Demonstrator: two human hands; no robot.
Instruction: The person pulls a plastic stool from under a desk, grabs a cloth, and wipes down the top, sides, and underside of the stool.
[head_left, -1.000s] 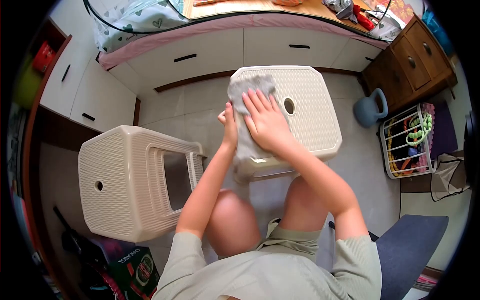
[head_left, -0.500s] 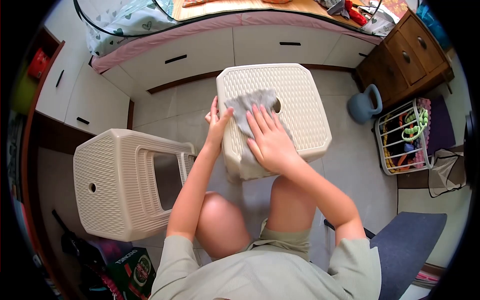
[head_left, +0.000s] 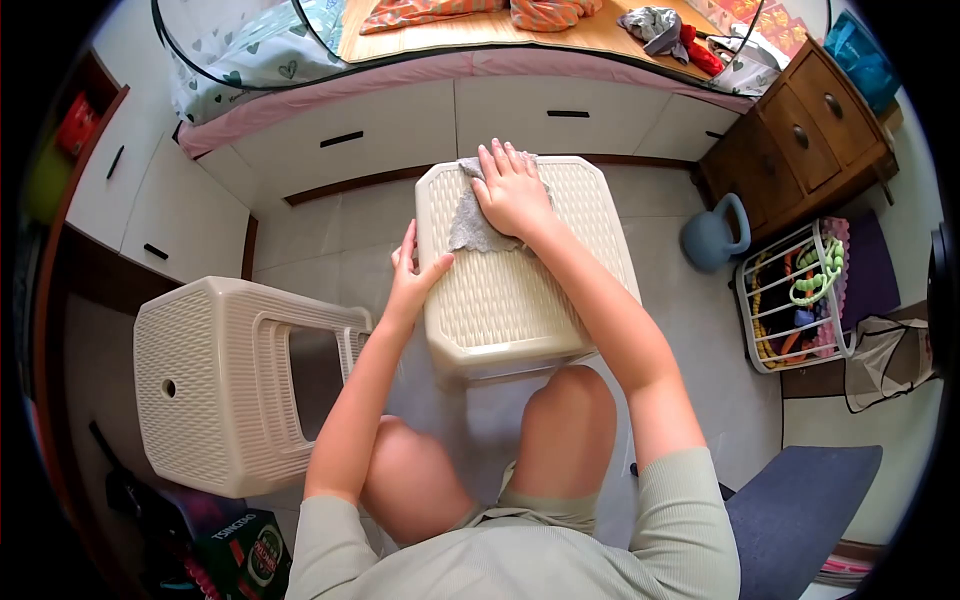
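A cream plastic stool point(head_left: 520, 300) with a woven-pattern top stands upright before my knees. My left hand point(head_left: 408, 285) grips its left edge, thumb over the top and fingers along the side. Flat on the far part of the seat lies my right hand point(head_left: 512, 195), fingers stretched out and pressing a grey cloth point(head_left: 475, 225). The cloth spreads out beneath the palm and to its left; the stool's centre hole is hidden. A second, matching stool point(head_left: 190, 400) lies on its side to the left, apart from both hands.
White drawers point(head_left: 390, 130) under a bed run along the back. At right are a wooden cabinet point(head_left: 800, 130), a blue kettlebell point(head_left: 712, 240) and a white wire basket point(head_left: 790, 300) of colourful items. A dark seat point(head_left: 800, 520) is near my right side, a green box point(head_left: 250, 555) lower left.
My right hand has slid the cloth away from me, from the near left of the seat to its far edge. My left hand still holds the left edge.
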